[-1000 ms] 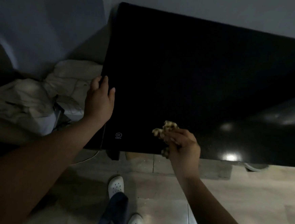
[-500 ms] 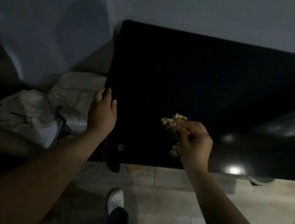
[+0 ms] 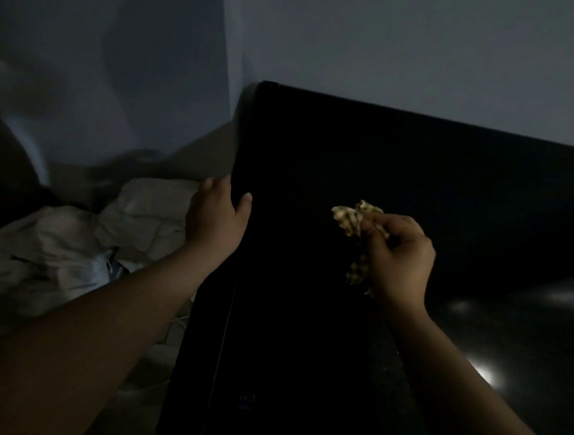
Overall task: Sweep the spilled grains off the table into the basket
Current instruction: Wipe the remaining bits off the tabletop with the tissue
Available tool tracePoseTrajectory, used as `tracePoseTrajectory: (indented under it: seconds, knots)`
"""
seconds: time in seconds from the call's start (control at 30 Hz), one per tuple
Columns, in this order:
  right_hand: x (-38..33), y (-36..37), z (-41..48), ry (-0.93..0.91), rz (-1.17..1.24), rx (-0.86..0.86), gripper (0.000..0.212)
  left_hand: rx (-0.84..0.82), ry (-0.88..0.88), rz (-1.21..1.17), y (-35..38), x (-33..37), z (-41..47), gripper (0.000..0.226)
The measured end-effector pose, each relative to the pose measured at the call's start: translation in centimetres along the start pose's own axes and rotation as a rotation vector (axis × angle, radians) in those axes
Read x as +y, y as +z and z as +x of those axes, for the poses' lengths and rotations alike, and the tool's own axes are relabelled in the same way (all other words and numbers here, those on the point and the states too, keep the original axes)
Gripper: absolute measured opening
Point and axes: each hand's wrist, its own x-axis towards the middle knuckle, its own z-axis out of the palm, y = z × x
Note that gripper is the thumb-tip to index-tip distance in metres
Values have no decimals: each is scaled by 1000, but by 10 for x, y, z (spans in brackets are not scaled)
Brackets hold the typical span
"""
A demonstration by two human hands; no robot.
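- Head view: we look down on a glossy black worktop (image 3: 337,341) set against a pale grey wall (image 3: 412,48), in dim light.
- Our left hand (image 3: 215,218) grips the left edge of the worktop. The thumb lies on the top surface and the fingers curl round the side.
- Our right hand (image 3: 399,257) hangs over the middle of the worktop, fingers curled, pinching a crumpled checked cloth (image 3: 349,218).
- One bunch of the cloth sticks out past the fingertips toward the left hand, and another end hangs out below the palm.
- We cannot tell whether the cloth touches the surface or is held just above it.
- The two hands are well apart, with bare dark worktop between them.
- The surface is too dark for us to make out the grains on it.
- A small pale logo (image 3: 246,399) is printed near the front left corner of the worktop, close to a thin seam that runs parallel to the left edge.
- Bright spots of reflected light (image 3: 482,373) show on the right part of the worktop, beside our right forearm.
- On the floor to the left of the worktop, near our left forearm, lies a heap of pale crumpled fabric (image 3: 70,245).
- A thin white cable (image 3: 176,323) shows between that heap and the side of the worktop.
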Motion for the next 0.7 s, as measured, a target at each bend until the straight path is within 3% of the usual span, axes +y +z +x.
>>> tracePoseTrajectory:
  seconds: [0.27, 0.4, 0.7]
  knots:
    - [-6, 12, 87, -32, -76, 28, 16, -10, -137, -20, 27, 13, 50, 51]
    - [-8, 19, 127, -30, -148, 31, 19, 75, -120, 16, 37, 13, 46, 51]
    - [30, 55, 261, -88, -328, 144, 20, 65, -120, 73, 36, 16, 48, 59]
